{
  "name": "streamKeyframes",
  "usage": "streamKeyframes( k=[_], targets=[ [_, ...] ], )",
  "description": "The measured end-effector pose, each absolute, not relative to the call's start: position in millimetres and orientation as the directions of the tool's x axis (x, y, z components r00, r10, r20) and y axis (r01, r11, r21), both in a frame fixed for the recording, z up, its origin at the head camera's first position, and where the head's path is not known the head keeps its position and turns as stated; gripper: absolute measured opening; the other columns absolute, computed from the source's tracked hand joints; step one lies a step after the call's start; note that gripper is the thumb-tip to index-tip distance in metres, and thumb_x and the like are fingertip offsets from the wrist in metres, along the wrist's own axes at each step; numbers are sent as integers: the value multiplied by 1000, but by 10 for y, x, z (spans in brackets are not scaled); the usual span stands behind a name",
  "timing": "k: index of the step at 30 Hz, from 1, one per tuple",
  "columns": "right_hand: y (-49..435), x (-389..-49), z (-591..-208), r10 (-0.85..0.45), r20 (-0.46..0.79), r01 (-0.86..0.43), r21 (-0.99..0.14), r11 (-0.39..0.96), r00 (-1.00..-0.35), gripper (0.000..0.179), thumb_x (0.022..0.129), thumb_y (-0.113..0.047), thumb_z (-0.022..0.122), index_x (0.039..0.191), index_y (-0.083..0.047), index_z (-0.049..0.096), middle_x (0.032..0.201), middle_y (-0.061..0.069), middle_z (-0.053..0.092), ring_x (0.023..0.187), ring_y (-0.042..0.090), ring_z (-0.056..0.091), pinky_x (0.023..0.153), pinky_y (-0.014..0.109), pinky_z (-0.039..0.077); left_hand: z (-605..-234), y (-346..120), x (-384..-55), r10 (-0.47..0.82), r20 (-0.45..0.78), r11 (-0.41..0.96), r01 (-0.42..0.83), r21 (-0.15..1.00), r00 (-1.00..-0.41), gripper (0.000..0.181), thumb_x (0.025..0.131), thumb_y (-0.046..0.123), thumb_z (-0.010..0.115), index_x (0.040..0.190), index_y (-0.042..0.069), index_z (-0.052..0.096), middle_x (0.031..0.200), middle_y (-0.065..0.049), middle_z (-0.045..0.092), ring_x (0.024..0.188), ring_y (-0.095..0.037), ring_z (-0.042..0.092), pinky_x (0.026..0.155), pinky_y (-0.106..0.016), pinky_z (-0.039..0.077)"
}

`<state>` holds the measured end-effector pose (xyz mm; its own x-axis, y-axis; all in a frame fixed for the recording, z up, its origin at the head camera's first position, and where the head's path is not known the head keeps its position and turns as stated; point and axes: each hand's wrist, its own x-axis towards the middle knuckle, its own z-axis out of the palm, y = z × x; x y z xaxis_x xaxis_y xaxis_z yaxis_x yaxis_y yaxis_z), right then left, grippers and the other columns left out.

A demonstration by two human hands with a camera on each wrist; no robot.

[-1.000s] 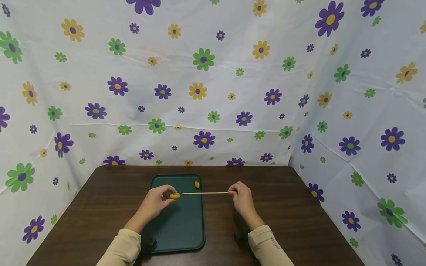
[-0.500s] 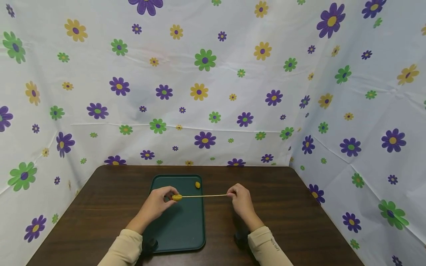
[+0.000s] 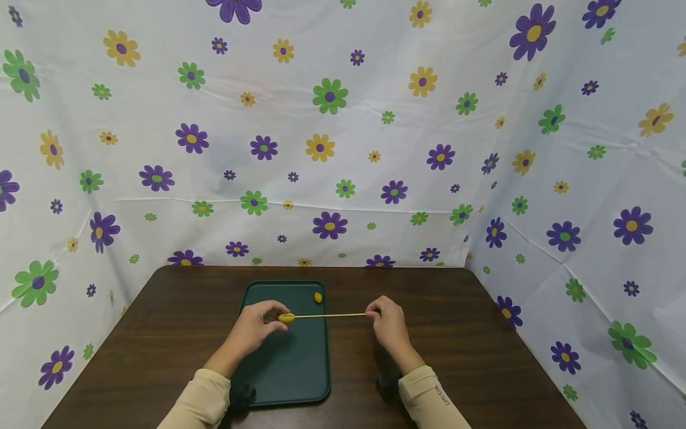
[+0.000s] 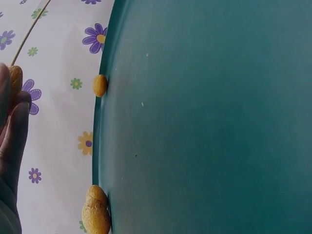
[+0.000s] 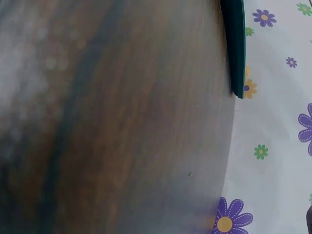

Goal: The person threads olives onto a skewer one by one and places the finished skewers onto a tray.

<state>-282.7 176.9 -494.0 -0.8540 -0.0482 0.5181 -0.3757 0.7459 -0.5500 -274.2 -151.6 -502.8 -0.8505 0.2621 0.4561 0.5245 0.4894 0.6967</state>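
Observation:
In the head view my left hand [image 3: 259, 325] pinches a small yellow-brown oval piece [image 3: 286, 319], fruit-like or nut-like, between thumb and fingers above the tray. My right hand [image 3: 388, 322] grips the far end of a thin wooden skewer [image 3: 329, 315], held level between both hands. The skewer's left end meets the oval piece; how deep it sits is hidden. From the left wrist the held piece [image 4: 15, 80] and the skewer [image 4: 29, 31] show at the left edge, with a finger [image 4: 13, 141] beside them. The right wrist view shows almost nothing of the hand.
A dark green tray [image 3: 300, 375] lies on the brown wooden table [image 3: 429, 286]. Another yellow oval piece [image 3: 318, 297] sits at its far right corner. A two-lobed yellow shape [image 4: 96, 212] shows by the tray edge from the left wrist. A flowered cloth [image 3: 343, 179] stands behind.
The skewer's left end, a small gap away from the oval piece a second ago, now meets it. The left hand has shifted slightly right and down. Over the last half second little moves.

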Motion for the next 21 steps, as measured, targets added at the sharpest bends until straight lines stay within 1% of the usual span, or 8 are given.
streamKeyframes(
  k=[3, 7, 10, 13, 21],
  targets=[
    [1766, -2829, -4944, -43, 515, -370, -553, 747, -856, 19, 81, 1, 80, 71, -10, 69, 76, -5, 62, 72, 13, 61, 67, 31, 53, -5022, -1515, -2732, 245, 451, 487, 511, 709, -859, 29, 76, -1, 85, 99, 14, 75, 95, 1, 74, 84, -12, 70, 72, -23, 59],
    [1753, -2823, -4940, -47, 529, -373, -530, 761, -847, 18, 80, 0, 81, 71, -10, 69, 76, -5, 62, 72, 16, 62, 69, 35, 53, -5017, -1507, -2725, 234, 450, 476, 505, 720, -862, 27, 76, 0, 86, 98, 14, 76, 95, 0, 74, 84, -12, 70, 71, -22, 59],
    [1735, -2806, -4933, -56, 540, -373, -499, 782, -840, 17, 80, -2, 82, 71, -11, 70, 76, -4, 63, 73, 19, 64, 74, 40, 51, -5016, -1501, -2726, 239, 458, 472, 515, 716, -856, 27, 77, 1, 86, 98, 14, 77, 95, 0, 74, 83, -12, 70, 70, -23, 59],
    [1717, -2794, -4935, -61, 550, -371, -472, 799, -833, 17, 79, -3, 82, 72, -12, 70, 76, -4, 64, 74, 19, 66, 76, 43, 48, -5015, -1499, -2728, 248, 458, 476, 519, 710, -854, 25, 78, 3, 86, 99, 14, 77, 95, 0, 75, 82, -10, 70, 70, -23, 58],
    [1688, -2788, -4954, -83, 568, -379, -426, 821, -819, 21, 78, -2, 82, 70, -14, 67, 75, -7, 64, 72, 16, 65, 74, 40, 46, -5009, -1492, -2714, 274, 441, 464, 520, 717, -854, 22, 80, 6, 85, 99, 14, 77, 95, -1, 75, 80, -10, 70, 69, -22, 58]
  ],
)
